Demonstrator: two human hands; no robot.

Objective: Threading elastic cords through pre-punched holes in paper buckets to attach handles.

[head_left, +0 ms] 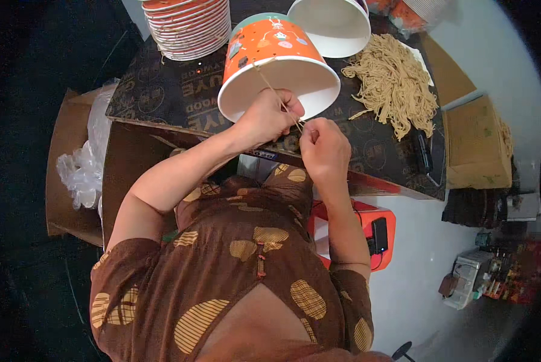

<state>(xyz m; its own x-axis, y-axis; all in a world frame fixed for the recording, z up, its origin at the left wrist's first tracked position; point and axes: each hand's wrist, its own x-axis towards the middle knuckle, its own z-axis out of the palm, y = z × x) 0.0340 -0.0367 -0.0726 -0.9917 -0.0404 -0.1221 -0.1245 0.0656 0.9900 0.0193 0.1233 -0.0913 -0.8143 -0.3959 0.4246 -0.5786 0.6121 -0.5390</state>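
An orange paper bucket (276,41) with printed pictures lies on its side on the dark table, its white open mouth facing me. A thin tan cord (269,85) comes out of the bucket's wall near the rim and runs down to my hands. My left hand (269,114) is closed on the cord just in front of the mouth. Close beside it, my right hand (326,148) pinches the cord's lower part at the table's front edge. Between the fingertips, the cord's ends are partly hidden, so I cannot tell whether they are knotted.
A tall stack of buckets (189,30) stands at the back left; another bucket (334,29) lies behind. Loose tan cords (394,87) are heaped right, near a slim black object (424,154). Cardboard boxes (476,142) flank the table (153,99). A red stool (388,220) stands below.
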